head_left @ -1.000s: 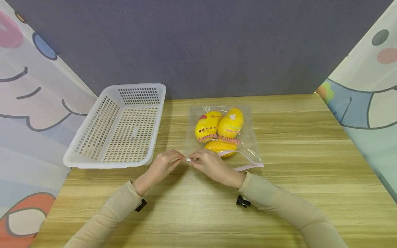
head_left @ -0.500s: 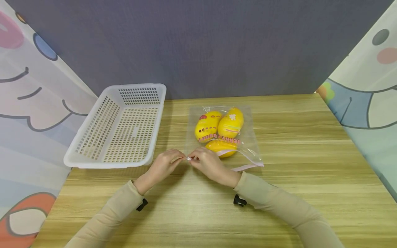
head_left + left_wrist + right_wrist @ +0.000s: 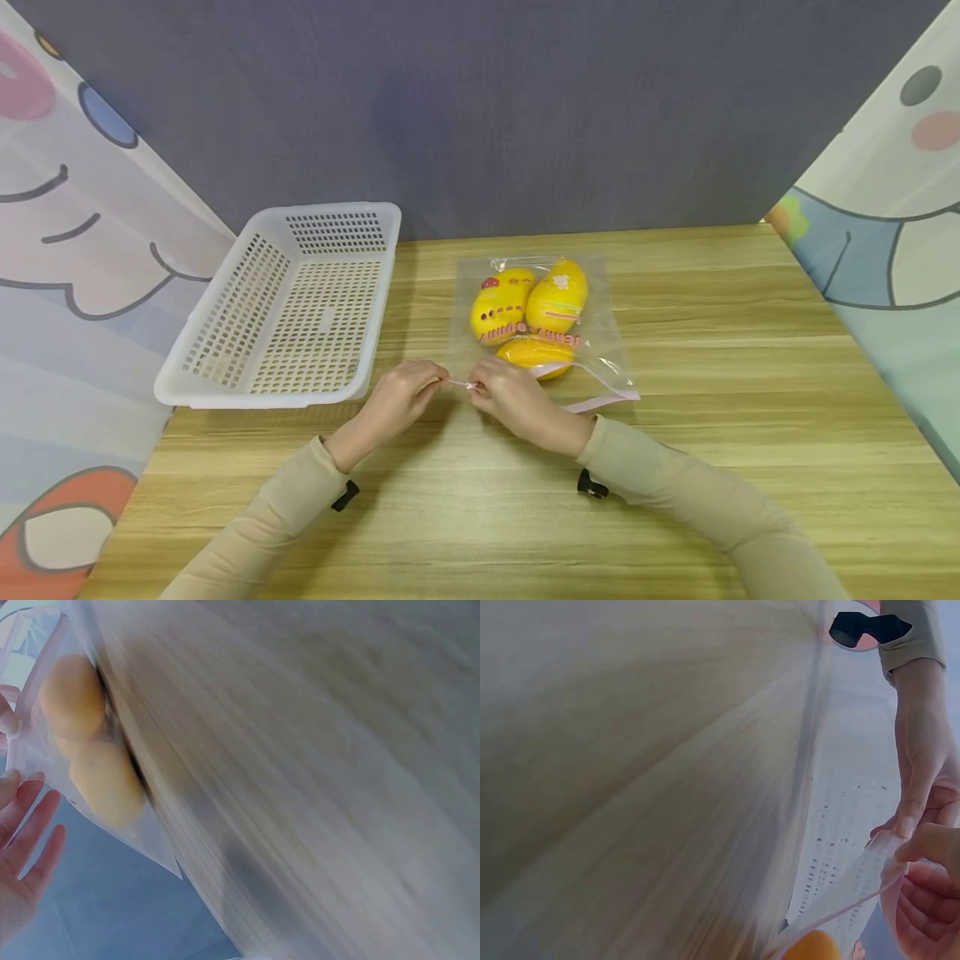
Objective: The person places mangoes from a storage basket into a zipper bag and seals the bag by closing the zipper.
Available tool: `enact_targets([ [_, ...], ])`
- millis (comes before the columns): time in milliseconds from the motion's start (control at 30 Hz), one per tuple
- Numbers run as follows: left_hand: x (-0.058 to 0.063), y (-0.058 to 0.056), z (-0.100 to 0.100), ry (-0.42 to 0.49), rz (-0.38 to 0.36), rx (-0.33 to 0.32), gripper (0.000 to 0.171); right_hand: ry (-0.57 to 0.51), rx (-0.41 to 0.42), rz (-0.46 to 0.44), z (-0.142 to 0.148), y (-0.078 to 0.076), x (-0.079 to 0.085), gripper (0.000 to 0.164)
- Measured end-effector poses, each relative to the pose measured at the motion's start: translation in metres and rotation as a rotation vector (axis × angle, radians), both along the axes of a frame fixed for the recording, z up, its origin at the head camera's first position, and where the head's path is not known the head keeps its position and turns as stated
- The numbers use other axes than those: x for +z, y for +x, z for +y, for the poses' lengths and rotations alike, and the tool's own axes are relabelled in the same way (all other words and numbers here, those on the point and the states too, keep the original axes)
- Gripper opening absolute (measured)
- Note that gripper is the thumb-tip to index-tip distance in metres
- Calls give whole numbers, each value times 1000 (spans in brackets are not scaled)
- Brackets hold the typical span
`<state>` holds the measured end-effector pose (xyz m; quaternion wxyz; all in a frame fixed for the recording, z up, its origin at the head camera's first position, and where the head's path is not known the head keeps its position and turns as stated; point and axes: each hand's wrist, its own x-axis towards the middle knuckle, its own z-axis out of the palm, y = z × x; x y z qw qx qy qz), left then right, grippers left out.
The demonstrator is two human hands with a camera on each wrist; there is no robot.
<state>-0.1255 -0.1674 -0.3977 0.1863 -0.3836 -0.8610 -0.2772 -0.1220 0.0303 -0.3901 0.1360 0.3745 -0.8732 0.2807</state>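
A clear zip bag (image 3: 609,333) with pink printing lies on the table, three yellow mangoes (image 3: 557,302) inside it. At its near left corner my left hand (image 3: 396,398) pinches the end of the pink zip strip between thumb and index finger. The other fingers of that hand (image 3: 30,847) are spread in the left wrist view. Close to its right, my right hand (image 3: 517,404) pinches the strip at a small white slider (image 3: 471,385). Right of that hand the bag's mouth (image 3: 600,403) gapes. The right wrist view shows the right thumb (image 3: 922,846) pressing on the strip.
A white perforated plastic basket (image 3: 367,333) stands left of the bag, near the left hand. Beneath everything is a wood-grain table (image 3: 750,350), with a dark grey panel (image 3: 487,117) along its back edge. Cartoon-printed cloth (image 3: 885,275) hangs at both sides.
The right hand and the white slider have shifted slightly right along the strip, away from the left hand, baring a short stretch of pink strip. The left hand stays put.
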Motion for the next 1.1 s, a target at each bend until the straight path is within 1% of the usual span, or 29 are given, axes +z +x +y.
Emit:
enact_targets([
  [200, 0, 0, 1, -7, 5, 1, 19, 12, -3, 32, 10, 1, -3, 5],
  [300, 0, 0, 2, -4, 10, 0, 20, -3, -14, 39, 15, 1, -4, 7],
  [467, 0, 0, 2, -1, -2, 5, 22, -15, -17, 50, 23, 1, -5, 9],
  [633, -1, 1, 0, -4, -18, 8, 22, -20, -10, 29, 34, 1, -6, 12],
  [867, -3, 1, -2, 5, -17, 4, 22, -25, -10, -17, 48, 2, -8, 13],
  [1100, -4, 1, -1, 18, -18, 30, 19, -27, -10, -28, 60, 2, -12, 15],
])
